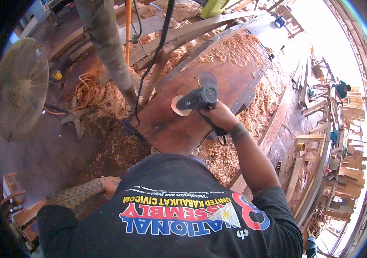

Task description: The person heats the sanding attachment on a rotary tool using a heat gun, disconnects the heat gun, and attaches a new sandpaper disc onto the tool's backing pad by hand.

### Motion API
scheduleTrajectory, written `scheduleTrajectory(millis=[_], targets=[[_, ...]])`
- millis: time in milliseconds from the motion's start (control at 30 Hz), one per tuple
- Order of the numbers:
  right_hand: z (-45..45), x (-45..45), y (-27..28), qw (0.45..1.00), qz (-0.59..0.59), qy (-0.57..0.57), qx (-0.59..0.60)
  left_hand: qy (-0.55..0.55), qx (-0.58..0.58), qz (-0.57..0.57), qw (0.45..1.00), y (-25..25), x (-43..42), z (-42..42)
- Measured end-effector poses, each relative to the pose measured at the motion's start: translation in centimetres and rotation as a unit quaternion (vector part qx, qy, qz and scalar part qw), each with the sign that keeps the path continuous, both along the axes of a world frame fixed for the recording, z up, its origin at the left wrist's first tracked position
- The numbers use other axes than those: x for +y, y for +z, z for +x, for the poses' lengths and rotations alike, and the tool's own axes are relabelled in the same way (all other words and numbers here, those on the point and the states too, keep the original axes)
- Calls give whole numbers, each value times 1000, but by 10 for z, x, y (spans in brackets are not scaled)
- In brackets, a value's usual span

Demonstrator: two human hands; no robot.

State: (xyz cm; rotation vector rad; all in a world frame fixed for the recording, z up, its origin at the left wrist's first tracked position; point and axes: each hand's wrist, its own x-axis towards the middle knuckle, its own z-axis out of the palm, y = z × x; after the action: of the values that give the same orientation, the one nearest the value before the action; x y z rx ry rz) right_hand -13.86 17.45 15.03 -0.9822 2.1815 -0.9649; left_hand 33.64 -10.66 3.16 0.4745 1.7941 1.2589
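My right hand (220,116) is wrapped round the body of a dark angle grinder (195,99). A pale round sanding disc (179,108) on the grinder lies against or just over a reddish-brown wooden board (166,133); I cannot tell whether it touches. Beyond the tool, a greyish round disc (208,79) shows over the board. My left hand (111,185) is low at the left, beside my dark shirt, with its fingers hidden behind the shirt. A black cord (152,64) hangs down to the board's left edge.
Wood shavings (228,47) surround the board. Long curved timbers (209,43) lie beyond it. A grey post (108,47) and an orange cord (128,30) stand left of the board. A large round fan (19,88) is at far left. Stacked lumber (351,172) lies at right.
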Motion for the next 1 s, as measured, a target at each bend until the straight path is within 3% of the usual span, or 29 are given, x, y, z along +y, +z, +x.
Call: scheduleTrajectory(millis=[33,200,233,300,400,433,567,667,800,900,1000], targets=[[10,1,24,999,0,-15,-49,9,9,7,1000,3,1,0],[14,48,33,1000,-7,-25,7,15,60,57,996,-35,5,18],[15,58,35,995,3,-80,-51,10,56,49,997,-38,4,20],[16,80,42,967,23,-191,-165,19,22,31,999,-39,3,23],[25,113,48,914,-17,-323,-244,-7,-17,-4,1000,-23,4,5],[31,121,42,886,-87,-355,-285,-7,-33,-5,999,-12,5,-2],[55,150,37,816,-131,-412,-384,25,-122,7,992,14,5,-21],[80,164,26,774,-205,-409,-437,4,-152,0,988,8,1,-27],[88,182,-3,755,-217,-354,-507,-28,-106,30,994,16,3,-43],[100,168,-2,798,-225,-284,-482,-46,-84,26,995,18,3,-47],[103,147,-6,805,-220,-234,-499,-17,-183,22,983,23,3,-42]])
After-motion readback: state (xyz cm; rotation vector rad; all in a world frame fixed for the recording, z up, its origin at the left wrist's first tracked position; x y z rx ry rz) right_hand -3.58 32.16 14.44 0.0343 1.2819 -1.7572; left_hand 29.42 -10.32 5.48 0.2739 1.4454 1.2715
